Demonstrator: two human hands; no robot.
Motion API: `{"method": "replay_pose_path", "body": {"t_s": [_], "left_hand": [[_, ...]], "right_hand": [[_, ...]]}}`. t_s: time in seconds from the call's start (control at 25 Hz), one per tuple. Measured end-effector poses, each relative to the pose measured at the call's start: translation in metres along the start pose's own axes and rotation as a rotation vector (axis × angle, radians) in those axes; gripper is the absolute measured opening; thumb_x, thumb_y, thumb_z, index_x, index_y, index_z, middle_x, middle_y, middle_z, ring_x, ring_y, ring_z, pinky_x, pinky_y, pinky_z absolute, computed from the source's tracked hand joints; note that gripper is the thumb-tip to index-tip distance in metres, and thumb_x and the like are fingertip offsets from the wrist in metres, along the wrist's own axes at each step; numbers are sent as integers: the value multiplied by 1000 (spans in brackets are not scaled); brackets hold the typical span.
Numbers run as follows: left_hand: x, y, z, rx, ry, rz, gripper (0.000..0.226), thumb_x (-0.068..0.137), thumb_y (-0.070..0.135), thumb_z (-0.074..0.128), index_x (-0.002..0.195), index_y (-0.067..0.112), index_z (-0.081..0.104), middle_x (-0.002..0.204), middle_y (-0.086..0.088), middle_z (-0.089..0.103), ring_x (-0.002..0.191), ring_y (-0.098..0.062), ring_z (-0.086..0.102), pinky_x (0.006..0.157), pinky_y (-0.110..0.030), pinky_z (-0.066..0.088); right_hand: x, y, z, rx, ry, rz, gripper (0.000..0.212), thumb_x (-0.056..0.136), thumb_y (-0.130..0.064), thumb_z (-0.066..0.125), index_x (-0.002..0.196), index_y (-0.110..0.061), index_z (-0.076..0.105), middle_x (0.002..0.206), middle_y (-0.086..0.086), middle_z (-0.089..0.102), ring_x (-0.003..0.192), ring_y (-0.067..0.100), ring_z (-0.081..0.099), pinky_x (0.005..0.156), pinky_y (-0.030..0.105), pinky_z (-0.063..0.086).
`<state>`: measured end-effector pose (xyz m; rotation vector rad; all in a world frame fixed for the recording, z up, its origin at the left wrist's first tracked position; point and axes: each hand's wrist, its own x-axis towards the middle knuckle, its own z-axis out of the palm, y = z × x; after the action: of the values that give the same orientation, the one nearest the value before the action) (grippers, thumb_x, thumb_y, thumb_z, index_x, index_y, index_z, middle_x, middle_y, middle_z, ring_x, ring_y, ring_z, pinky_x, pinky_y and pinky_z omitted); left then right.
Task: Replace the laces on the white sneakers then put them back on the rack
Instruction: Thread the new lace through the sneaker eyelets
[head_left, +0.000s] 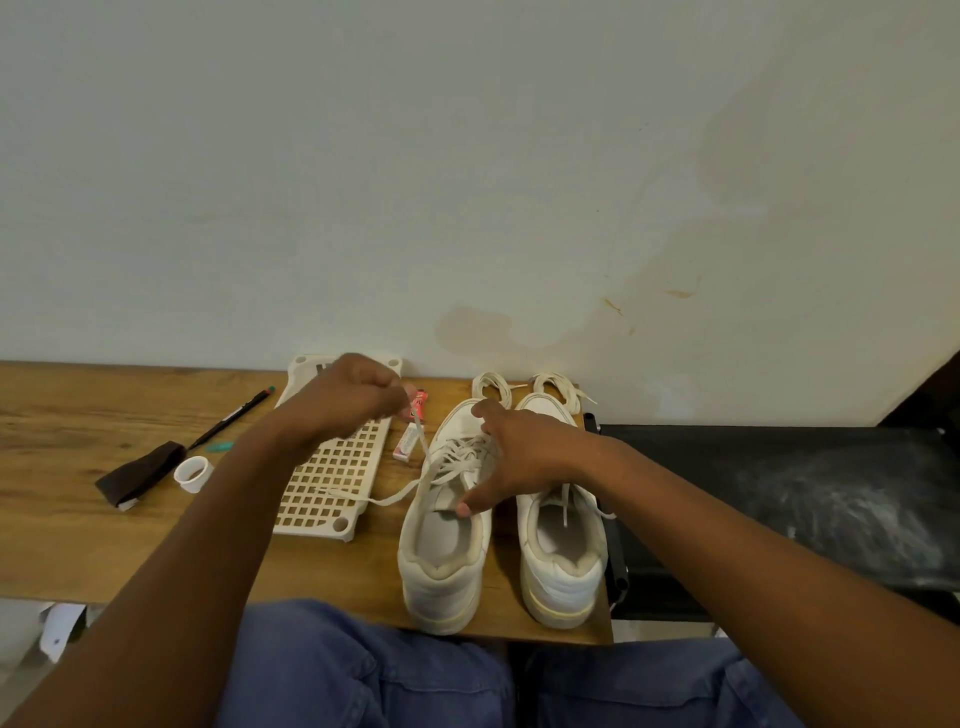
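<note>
Two white sneakers stand side by side on the wooden table (78, 545), heels toward me. My left hand (358, 395) pinches one end of the left sneaker's lace (423, 457) and holds it up and to the left. My right hand (519, 457) rests spread over the left sneaker (441, 571), thumb on the tongue, fingers on the lacing. The lace's other end (374, 500) trails over the white grid rack (332, 478) lying flat to the left. The right sneaker (563, 566) has loose laces. Two coiled laces (491, 387) lie behind the toes.
A black pen (234, 415), a teal cap (221, 446), a brown cloth (140, 475) and a small white cup (192, 473) lie at the left. Small pink-and-white packets (408, 441) sit between rack and sneaker. A black surface (779, 493) adjoins the table's right edge.
</note>
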<state>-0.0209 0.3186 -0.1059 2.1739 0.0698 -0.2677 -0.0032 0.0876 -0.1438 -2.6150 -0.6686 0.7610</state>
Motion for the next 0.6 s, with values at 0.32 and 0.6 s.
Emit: {"method": "replay_pose_path", "body": {"t_s": [0.32, 0.6], "left_hand": [[-4, 9, 4, 41, 243, 124, 35, 104, 37, 53, 88, 18, 77, 75, 2, 72, 62, -11, 60, 60, -27, 43], [-3, -5, 2, 125, 238, -33, 39, 103, 19, 33, 102, 25, 72, 87, -6, 69, 82, -20, 64, 66, -32, 45]], "right_hand": [[-3, -3, 2, -48, 22, -15, 116, 69, -69, 83, 158, -24, 24, 156, 2, 46, 135, 28, 50, 106, 43, 50], [-8, 2, 11, -237, 216, -46, 86, 64, -87, 71, 127, -32, 48, 128, -5, 57, 112, 19, 50, 94, 44, 45]]}}
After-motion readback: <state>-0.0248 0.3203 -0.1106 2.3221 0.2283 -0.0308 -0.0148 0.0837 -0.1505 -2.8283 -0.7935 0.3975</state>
